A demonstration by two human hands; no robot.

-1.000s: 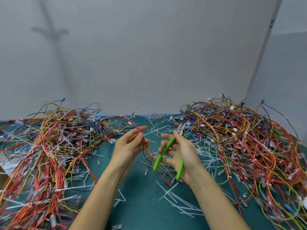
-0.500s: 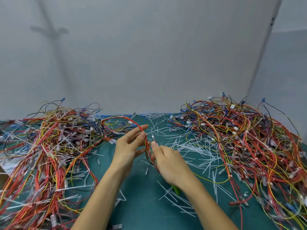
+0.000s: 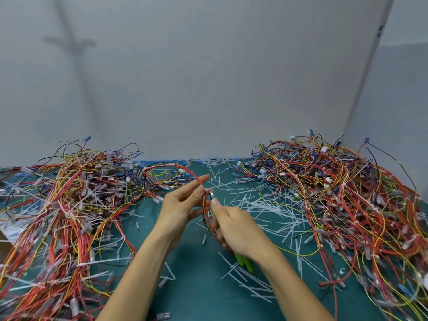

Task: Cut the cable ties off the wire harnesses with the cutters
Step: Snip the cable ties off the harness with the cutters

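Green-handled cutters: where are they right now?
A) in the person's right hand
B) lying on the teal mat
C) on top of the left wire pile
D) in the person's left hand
A: the green-handled metal cutters sit in the right hand, handles poking out under the palm, tip at the red wire harness that the left hand pinches.

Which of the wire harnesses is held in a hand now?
The red looped harness in the middle: the left hand holds it and the cutters reach it; all others lie in side piles.
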